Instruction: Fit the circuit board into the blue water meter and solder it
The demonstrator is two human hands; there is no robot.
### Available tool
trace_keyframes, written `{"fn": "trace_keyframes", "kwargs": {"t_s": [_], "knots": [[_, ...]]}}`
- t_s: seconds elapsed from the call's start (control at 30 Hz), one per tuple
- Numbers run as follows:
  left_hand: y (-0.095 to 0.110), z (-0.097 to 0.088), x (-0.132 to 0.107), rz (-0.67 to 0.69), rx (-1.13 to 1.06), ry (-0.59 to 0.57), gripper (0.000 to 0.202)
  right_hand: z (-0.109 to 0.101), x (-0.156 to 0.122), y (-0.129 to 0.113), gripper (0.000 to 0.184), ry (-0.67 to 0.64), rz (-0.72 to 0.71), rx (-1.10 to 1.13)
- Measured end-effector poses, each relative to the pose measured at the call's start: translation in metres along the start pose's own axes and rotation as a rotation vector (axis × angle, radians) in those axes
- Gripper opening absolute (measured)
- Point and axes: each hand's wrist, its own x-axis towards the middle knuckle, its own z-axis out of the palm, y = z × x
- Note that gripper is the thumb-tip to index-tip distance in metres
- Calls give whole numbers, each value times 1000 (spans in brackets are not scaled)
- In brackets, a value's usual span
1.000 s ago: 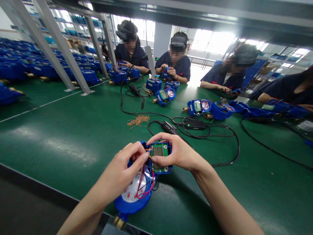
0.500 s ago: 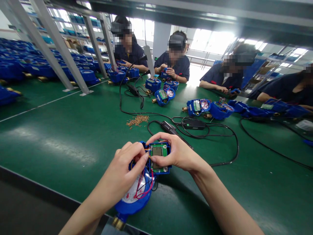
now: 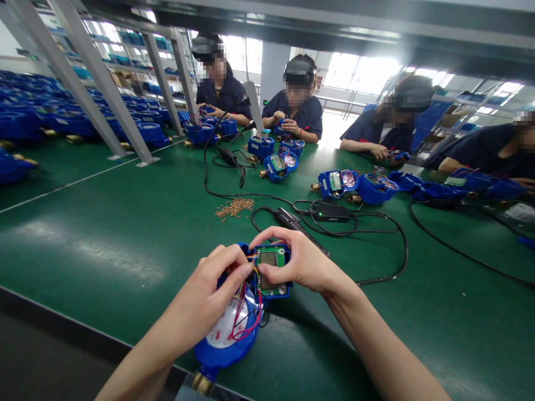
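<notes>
Nearest me: blue meter (image 3: 228,356) at the near edge of the green bench (image 3: 125,234), brass fitting (image 3: 202,383) pointing my way, white dial (image 3: 223,328) facing up, partly covered by my left grip (image 3: 215,284). That one's pinched, thumb and forefinger together on thin wires (image 3: 256,269) at the left side of the small blue housing (image 3: 271,297); fingertip contact is partly hidden. Red wires (image 3: 261,312) loop over the dial up to the housing. Right grip (image 3: 298,259) is part open, C-shaped around the housing: thumb over the grey display (image 3: 268,257), forefinger across the top edge. Housing contains a green circuit board (image 3: 281,259) carrying that display. Beyond: black bar-shaped device (image 3: 289,217), loose pile of small brass-coloured pieces (image 3: 235,208) to its left, black power brick (image 3: 334,213) with green light to its right, cable (image 3: 405,250) looping round. Further: several open meters (image 3: 337,184), boards and wires showing inside. Far side: co-workers (image 3: 292,111) bent over blue units; massed blue meters (image 3: 29,125) at left behind grey posts (image 3: 102,83).
</notes>
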Motion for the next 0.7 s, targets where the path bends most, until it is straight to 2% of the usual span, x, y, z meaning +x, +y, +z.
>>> {"fn": "trace_keyframes", "kwargs": {"t_s": [0.13, 0.33, 0.53, 0.7], "knots": [[0, -1, 1, -14, -57, -4, 31, -2, 0, -1, 31, -5, 2, -3], [2, 1, 2, -38, -74, 7, 31, -8, 0, -2, 39, -111, 21, 12], [1, 1, 1, -43, -125, 29, 21, -6, -1, -3, 37, -84, 25, -11], [1, -1, 1, -21, -103, 41, 20, -3, -1, -1, 35, -42, -14, -44]]}}
